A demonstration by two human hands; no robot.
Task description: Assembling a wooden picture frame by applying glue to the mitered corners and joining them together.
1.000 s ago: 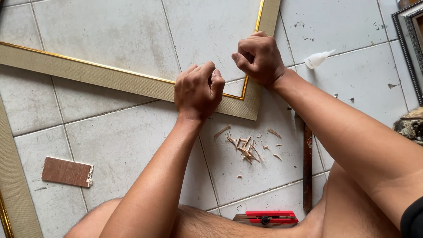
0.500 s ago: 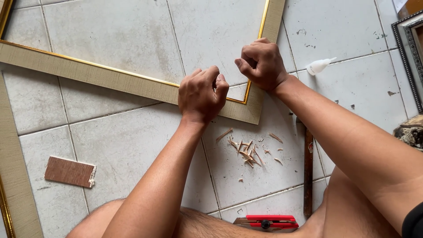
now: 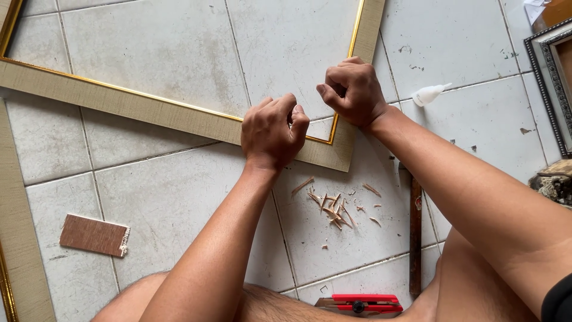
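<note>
Tiled floor (image 3: 149,197): wood shavings (image 3: 336,209) near hands' frame (image 3: 179,116).

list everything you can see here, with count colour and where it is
picture frame: 1, beige with a gold inner edge, flat on the floor, its corner under the hands
second frame piece: 1, beige and gold, along the left edge
ornate frame: 1, dark, upper right edge
wood shavings: a small pile, light brown, below the frame corner
flat block: 1, brown, lower left
glue bottle: 1, white, lying right of the frame
utility knife: 1, red, bottom centre
long tool handle: 1, dark brown, beside the right leg
tiled floor: pale grey
left hand: fisted on the frame corner
right hand: fisted on the frame's right side
</note>
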